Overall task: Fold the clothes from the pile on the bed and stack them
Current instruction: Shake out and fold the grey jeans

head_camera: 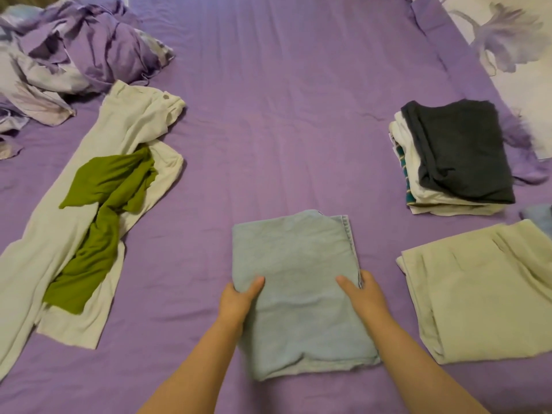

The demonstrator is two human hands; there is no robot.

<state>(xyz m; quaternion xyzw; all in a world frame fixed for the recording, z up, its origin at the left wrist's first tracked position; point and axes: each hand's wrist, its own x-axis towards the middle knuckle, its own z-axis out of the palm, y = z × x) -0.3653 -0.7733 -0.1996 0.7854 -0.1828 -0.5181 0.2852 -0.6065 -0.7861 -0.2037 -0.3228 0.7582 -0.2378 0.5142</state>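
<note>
A folded light blue denim garment (298,264) lies on the purple bed sheet (268,115) in front of me. My left hand (239,300) grips its left edge, thumb on top and fingers underneath. My right hand (363,294) grips its right edge the same way. To the left lie unfolded cream trousers (59,234) with a crumpled green garment (101,222) on top of them. At the right stands a stack of folded clothes (433,189) topped by a dark grey piece (460,150). A folded beige garment (484,294) lies nearer, at the right.
A crumpled purple and white duvet (74,49) is heaped at the far left. A floral pillow (513,49) sits at the far right corner. A bit of blue fabric (540,216) shows at the right edge.
</note>
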